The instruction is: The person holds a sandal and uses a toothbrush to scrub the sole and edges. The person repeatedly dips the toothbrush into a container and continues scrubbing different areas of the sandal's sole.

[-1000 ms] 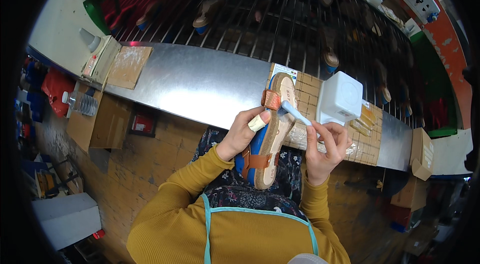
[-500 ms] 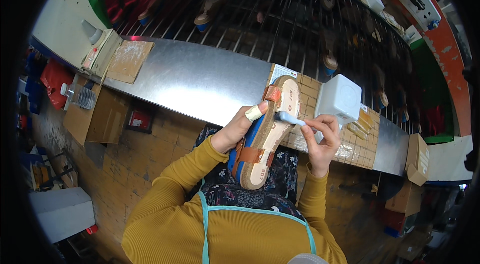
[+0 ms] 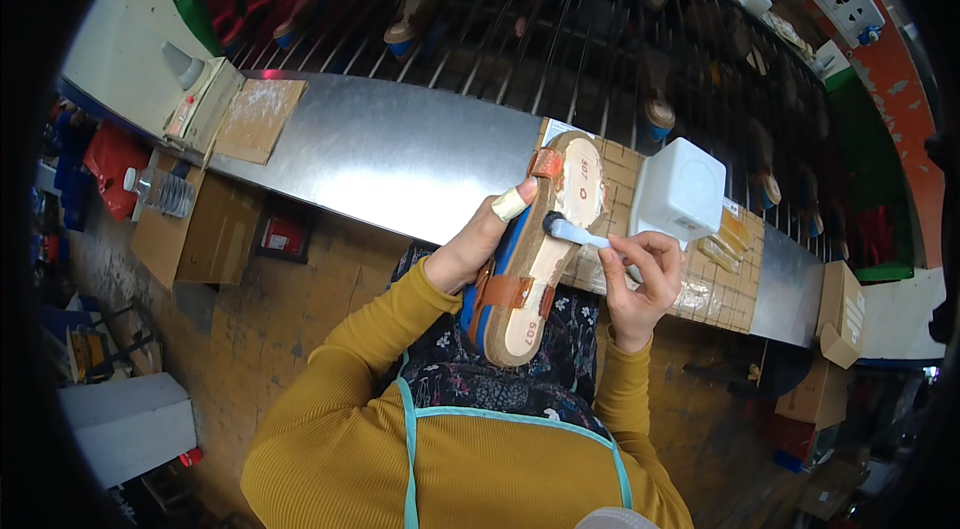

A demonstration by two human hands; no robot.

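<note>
A sandal (image 3: 545,264) with a cork-coloured rim, brown straps and blue material along its side is tilted up over my lap. Its pale, flat face is turned toward me. My left hand (image 3: 478,241) grips its left side, with a light wrapping on the thumb; the other fingers are mostly hidden behind it. Between the thumb and fingers of my right hand (image 3: 643,281) is a pale blue brush (image 3: 580,234). Its dark bristles touch the sandal's inner edge, around mid-length.
A white square container (image 3: 682,187) stands on patterned cardboard (image 3: 700,304) to the right. The metal bench (image 3: 370,154) runs across in front of me. Beyond it, sandals lie on a rack of metal bars (image 3: 470,49). A cardboard board (image 3: 260,124) rests at the left end.
The sandal has shifted slightly up in view. The brush has moved a little along the sandal's inner edge, and its dark bristles show more.
</note>
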